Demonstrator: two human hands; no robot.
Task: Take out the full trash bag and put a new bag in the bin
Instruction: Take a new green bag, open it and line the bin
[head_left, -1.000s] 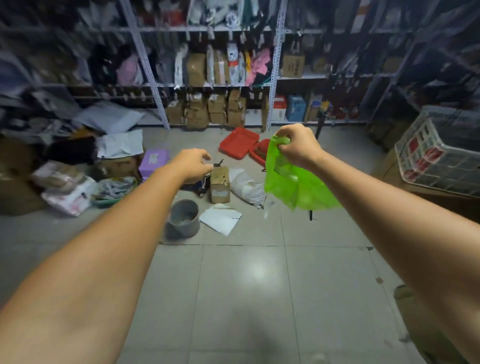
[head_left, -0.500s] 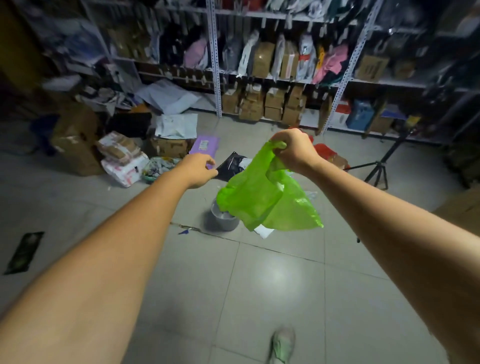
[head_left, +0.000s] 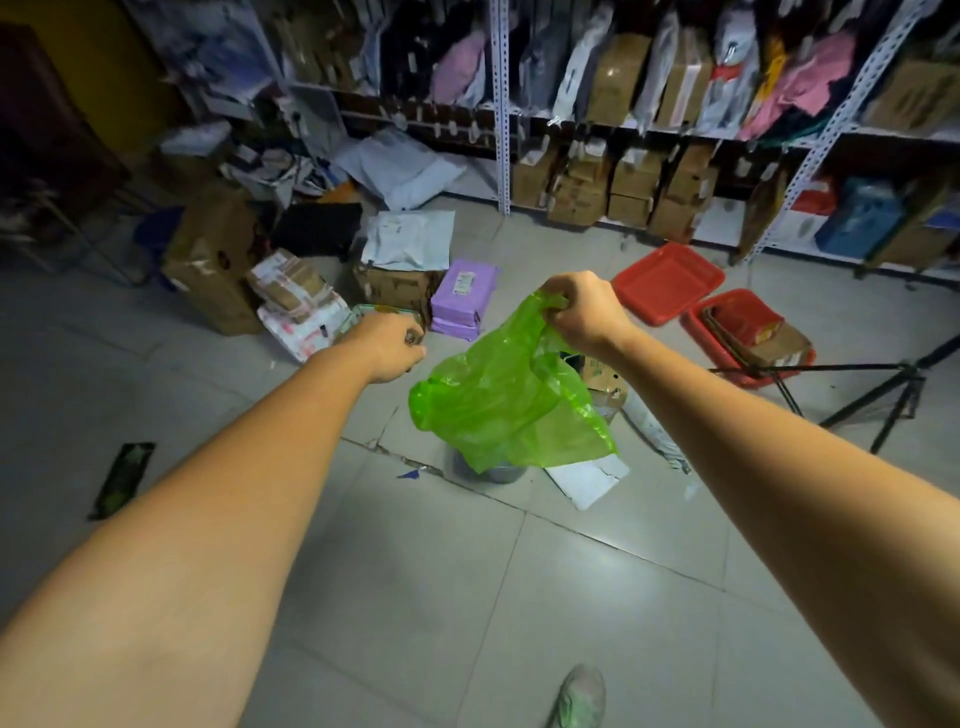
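Note:
A bright green plastic bag (head_left: 511, 402) hangs in the air at the middle of the view, billowed out. My right hand (head_left: 584, 309) is shut on its top edge. My left hand (head_left: 390, 345) is a closed fist just left of the bag, not touching it, and nothing shows in it. A small grey bin (head_left: 497, 472) stands on the floor right under the bag; only its lower rim shows, the rest is hidden behind the plastic.
Boxes and parcels lie on the floor beyond: a purple packet (head_left: 462, 291), cardboard boxes (head_left: 218, 265), red trays (head_left: 667, 283). A white sheet (head_left: 587, 480) lies beside the bin. A black tripod (head_left: 878, 395) stands at the right. Shelving (head_left: 501, 104) lines the back. My shoe (head_left: 582, 699) shows below.
The view has moved closer to the bin and turned. The bag has swung down over the bin, hiding most of it. My right hand still holds the bag; my left stays closed.

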